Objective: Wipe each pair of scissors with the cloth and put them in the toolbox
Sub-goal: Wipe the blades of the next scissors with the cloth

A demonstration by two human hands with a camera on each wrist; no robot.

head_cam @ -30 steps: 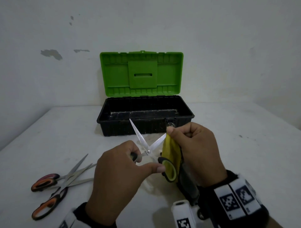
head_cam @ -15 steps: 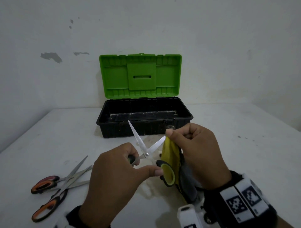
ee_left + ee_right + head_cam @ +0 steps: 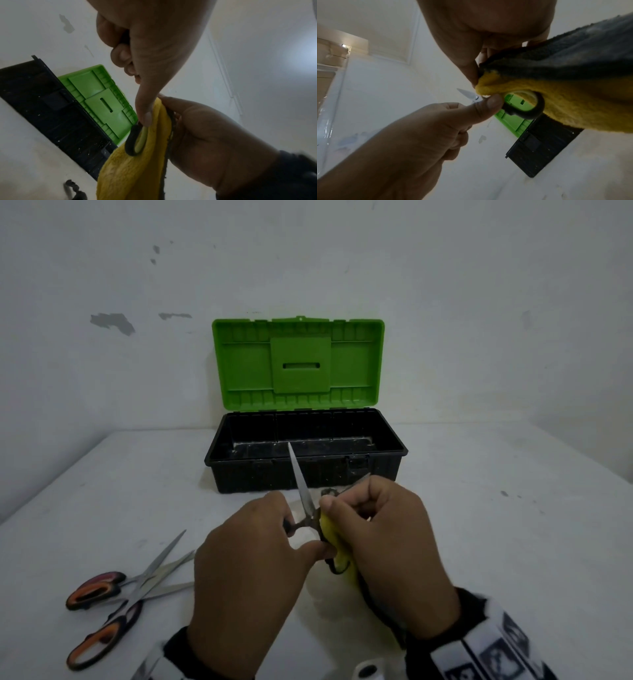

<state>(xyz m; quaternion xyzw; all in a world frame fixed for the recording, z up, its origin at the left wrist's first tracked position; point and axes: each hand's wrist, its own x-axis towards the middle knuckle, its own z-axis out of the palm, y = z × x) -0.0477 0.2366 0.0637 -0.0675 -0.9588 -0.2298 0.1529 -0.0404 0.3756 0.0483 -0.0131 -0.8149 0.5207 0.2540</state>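
My left hand [image 3: 294, 553] grips one handle of a pair of black-handled scissors [image 3: 301, 484], which are held open above the table. One blade points up and away. My right hand [image 3: 346, 501] pinches a yellow and grey cloth [image 3: 337, 546] around the other blade near the pivot; that blade's tip pokes out past the knuckles. The free handle loop [image 3: 132, 142] lies against the cloth [image 3: 137, 169], and in the right wrist view the loop [image 3: 530, 112] hangs under the cloth [image 3: 565, 105]. The toolbox [image 3: 253, 477] stands open behind, its green lid [image 3: 298, 364] upright.
Two orange-handled scissors [image 3: 113, 594] lie crossed on the white table [image 3: 496, 542] at the front left. The toolbox's black tray shows nothing inside. A wall stands close behind the toolbox lid.
My right hand has slid the cloth down the blade from its tip toward the pivot. The scissors have turned, so the free blade now stands more upright.
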